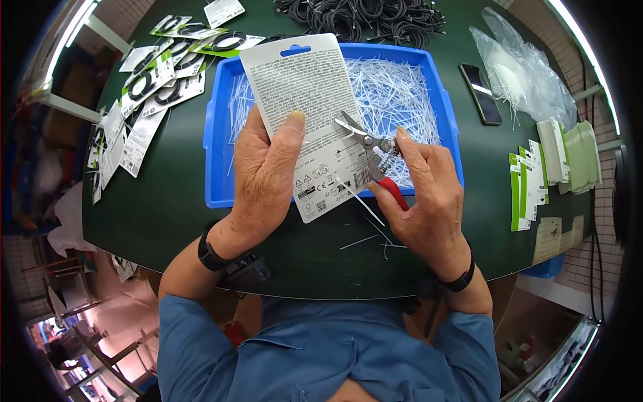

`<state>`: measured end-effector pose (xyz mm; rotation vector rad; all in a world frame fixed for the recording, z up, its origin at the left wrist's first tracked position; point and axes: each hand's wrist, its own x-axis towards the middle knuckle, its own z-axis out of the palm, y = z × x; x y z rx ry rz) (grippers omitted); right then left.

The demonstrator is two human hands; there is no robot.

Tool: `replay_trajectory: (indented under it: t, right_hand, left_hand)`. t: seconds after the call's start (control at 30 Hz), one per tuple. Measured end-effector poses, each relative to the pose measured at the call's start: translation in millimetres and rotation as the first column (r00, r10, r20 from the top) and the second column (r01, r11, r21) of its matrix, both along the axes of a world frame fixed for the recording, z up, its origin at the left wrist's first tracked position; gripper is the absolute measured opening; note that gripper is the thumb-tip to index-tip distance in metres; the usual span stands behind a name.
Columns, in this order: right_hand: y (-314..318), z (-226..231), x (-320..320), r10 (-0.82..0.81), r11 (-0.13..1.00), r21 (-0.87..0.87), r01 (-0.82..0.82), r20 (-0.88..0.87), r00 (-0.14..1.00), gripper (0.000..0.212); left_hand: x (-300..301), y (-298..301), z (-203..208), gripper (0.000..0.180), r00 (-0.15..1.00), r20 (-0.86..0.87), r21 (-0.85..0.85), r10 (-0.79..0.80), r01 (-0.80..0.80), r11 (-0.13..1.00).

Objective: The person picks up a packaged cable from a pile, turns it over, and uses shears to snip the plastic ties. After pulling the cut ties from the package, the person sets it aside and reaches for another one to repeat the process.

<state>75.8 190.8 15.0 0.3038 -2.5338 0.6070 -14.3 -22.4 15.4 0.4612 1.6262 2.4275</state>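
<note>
My left hand (268,167) grips a white packaging card (301,87) by its left edge, thumb across the printed back. The card is tilted and has a blue-looking hang hole at its top. In my right hand (429,194) is a pair of red-handled wire cutters (367,139) with a spring between the handles. Their blades are parted and lie over the middle of the card. A white zip tie (362,201) sticks out from the lower part of the card, its tail pointing toward my right hand. Whatever is on the card's front is hidden.
Behind the card sits a blue tray (219,134) full of white cut strips (395,87). Carded cables (154,87) pile up at left, black coiled cables (362,17) at the back. On the right are a phone (481,94), a plastic bag (526,77) and stacked cards (552,154).
</note>
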Motion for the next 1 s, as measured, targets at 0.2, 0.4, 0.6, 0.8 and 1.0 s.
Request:
replay_trajectory:
  t: [0.2,0.4,0.6,0.8,1.0]
  right_hand:
    - [-3.5,-4.0,1.2,0.018,0.998,-0.061,-0.015,0.050,0.999,0.079]
    - [-6.8,-10.7,3.2,0.052,0.991,-0.131,-0.041,0.080,0.995,0.077]
    - [-8.1,-11.2,1.0,0.072,0.980,-0.192,-0.044,0.140,0.987,0.074]
    - [-4.8,-14.1,-0.7,0.116,0.976,-0.201,-0.081,0.170,0.979,0.072]
    - [-0.9,-8.5,2.7,0.228,0.953,-0.253,-0.165,0.244,0.943,0.073]
  left_hand:
    - [7.5,4.1,-7.6,0.037,1.000,0.002,0.054,0.031,-0.031,0.998]
    - [10.7,5.2,-11.4,0.037,0.998,-0.040,0.087,0.038,-0.034,0.996]
    - [7.5,1.9,-11.8,0.037,0.997,-0.037,0.009,0.073,-0.073,0.997]
    - [-14.2,-1.2,-13.3,0.032,0.991,0.012,-0.015,0.132,-0.132,0.991]
    - [-19.4,-5.0,-5.2,0.031,0.977,0.103,0.094,0.189,-0.199,0.975]
